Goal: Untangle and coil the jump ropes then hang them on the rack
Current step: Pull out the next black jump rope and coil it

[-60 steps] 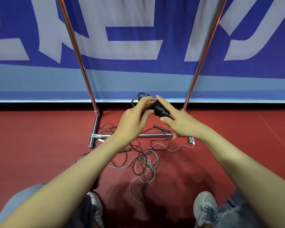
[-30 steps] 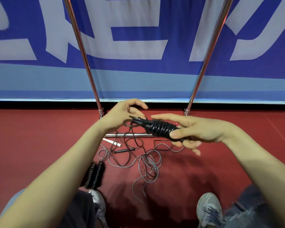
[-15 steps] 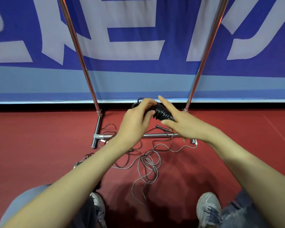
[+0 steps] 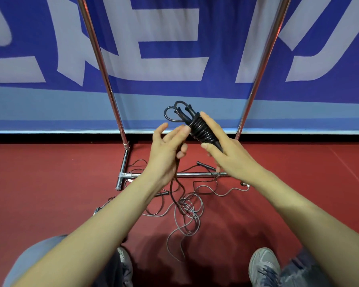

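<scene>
In front of the rack [image 4: 104,75], the right hand [image 4: 232,160] grips a coiled black jump rope [image 4: 201,131]. The left hand [image 4: 166,154] touches it, but I cannot tell whether it grips. Tangled ropes [image 4: 187,208] lie at the rack's base.

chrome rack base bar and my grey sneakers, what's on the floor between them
In the head view, a loose tangle of thin grey and black jump rope cords lies on the red floor between chrome base bar and grey sneakers.

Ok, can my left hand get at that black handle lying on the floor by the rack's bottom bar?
Probably yes. The handle lies uncovered beside the bottom bar, below the left hand. That hand seems to hold a trailing black cord, though, which it would need to drop first.
</scene>
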